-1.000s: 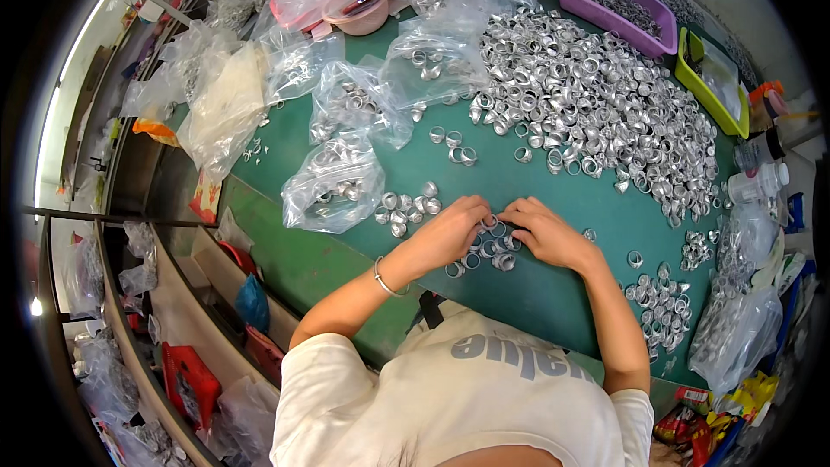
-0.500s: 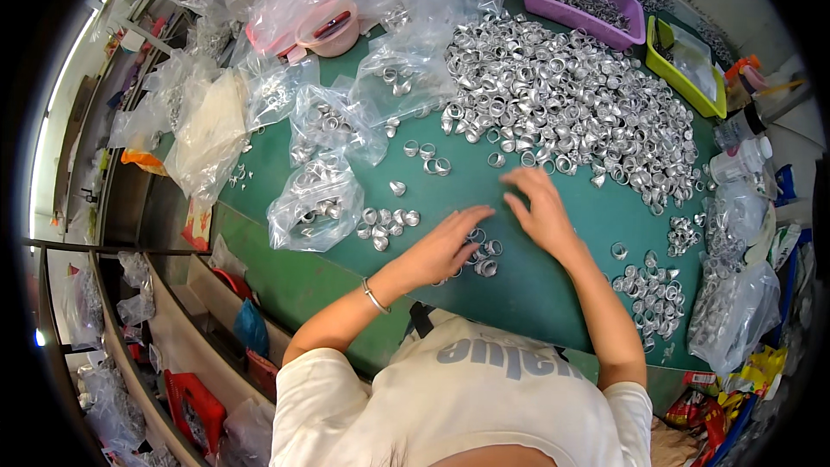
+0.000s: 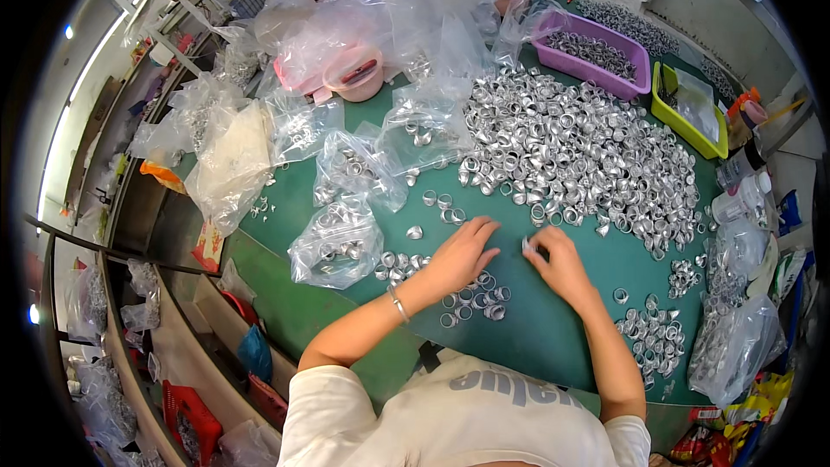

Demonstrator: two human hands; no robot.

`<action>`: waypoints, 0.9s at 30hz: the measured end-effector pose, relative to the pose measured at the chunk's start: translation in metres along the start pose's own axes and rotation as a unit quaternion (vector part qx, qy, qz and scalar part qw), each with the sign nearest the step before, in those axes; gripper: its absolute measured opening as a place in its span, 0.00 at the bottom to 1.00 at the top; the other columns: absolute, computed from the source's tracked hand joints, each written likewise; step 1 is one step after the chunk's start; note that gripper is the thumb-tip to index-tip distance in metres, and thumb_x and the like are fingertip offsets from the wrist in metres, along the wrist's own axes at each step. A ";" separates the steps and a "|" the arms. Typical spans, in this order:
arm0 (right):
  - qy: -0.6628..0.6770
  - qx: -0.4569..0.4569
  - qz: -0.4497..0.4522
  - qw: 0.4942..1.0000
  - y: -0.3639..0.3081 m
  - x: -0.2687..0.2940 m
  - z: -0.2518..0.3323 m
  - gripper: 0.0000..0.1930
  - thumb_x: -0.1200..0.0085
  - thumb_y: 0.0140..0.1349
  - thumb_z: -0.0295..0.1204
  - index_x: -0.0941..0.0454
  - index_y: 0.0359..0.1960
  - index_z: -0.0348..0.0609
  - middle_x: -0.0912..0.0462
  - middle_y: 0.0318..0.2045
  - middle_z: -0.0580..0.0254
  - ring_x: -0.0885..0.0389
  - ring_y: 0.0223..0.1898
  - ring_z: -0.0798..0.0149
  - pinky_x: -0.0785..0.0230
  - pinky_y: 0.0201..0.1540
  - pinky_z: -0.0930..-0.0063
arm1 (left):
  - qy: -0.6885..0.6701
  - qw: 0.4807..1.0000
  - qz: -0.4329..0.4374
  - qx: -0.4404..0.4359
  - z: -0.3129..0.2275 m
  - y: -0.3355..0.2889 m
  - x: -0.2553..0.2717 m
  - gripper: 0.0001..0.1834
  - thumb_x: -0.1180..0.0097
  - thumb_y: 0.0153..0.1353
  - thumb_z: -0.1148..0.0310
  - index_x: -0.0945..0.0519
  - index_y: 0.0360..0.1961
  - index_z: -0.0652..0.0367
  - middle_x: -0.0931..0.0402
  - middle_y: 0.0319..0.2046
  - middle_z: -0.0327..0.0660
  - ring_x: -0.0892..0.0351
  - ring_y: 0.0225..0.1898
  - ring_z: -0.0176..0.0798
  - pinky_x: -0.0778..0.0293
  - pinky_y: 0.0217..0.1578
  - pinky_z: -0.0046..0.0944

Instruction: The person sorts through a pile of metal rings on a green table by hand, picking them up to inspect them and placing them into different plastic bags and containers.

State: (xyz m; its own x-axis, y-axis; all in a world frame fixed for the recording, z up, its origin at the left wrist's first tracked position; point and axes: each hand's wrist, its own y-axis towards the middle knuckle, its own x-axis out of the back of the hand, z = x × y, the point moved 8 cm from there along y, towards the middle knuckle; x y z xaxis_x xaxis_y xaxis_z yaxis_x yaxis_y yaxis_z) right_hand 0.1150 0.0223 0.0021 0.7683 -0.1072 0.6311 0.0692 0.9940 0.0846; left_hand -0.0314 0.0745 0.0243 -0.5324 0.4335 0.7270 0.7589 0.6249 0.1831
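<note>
A large heap of silver metal rings [image 3: 579, 156] covers the far right of the green tabletop. My right hand [image 3: 560, 261] is in front of the heap, fingers pinched together; a small silvery glint at the tips looks like a ring [image 3: 526, 246]. Across a short gap to the left, my left hand [image 3: 460, 258] hovers over the table with fingers stretched out and thumb apart, nothing visible in it. Just beneath it lies a small group of rings [image 3: 474, 297], partly hidden by the hand. Another small cluster [image 3: 397, 268] sits beside my left wrist.
Clear plastic bags of rings [image 3: 335, 242] lie on the left. A pink bowl [image 3: 354, 78], a purple basket [image 3: 596, 56] and a lime-green tray [image 3: 689, 112] stand at the back. More rings [image 3: 654, 337] and a filled bag [image 3: 735, 346] are at the right edge.
The head view has tilted, so the table appears lower. My right hand has come back from the heap's near edge, its spread fingers now closed. My left hand stays over the small group.
</note>
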 end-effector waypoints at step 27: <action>-0.226 0.062 -0.121 0.964 0.015 0.012 -0.013 0.09 0.40 0.46 0.21 0.25 0.29 0.40 0.28 0.36 0.58 0.30 0.42 0.55 0.37 0.45 0.63 | -0.147 0.986 -0.018 0.080 0.024 0.024 -0.032 0.11 0.42 0.55 0.77 0.22 0.41 0.63 0.23 0.36 0.42 0.25 0.29 0.32 0.27 0.28 0.32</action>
State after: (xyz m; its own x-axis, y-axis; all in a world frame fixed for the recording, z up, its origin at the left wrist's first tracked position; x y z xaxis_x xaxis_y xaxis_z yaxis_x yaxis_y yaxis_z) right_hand 0.1336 0.0358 0.0005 0.3803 -0.3621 0.8510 0.1139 0.9315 0.3454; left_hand -0.0057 0.0913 -0.0106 -0.6610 0.5642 0.4947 0.6818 0.7270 0.0819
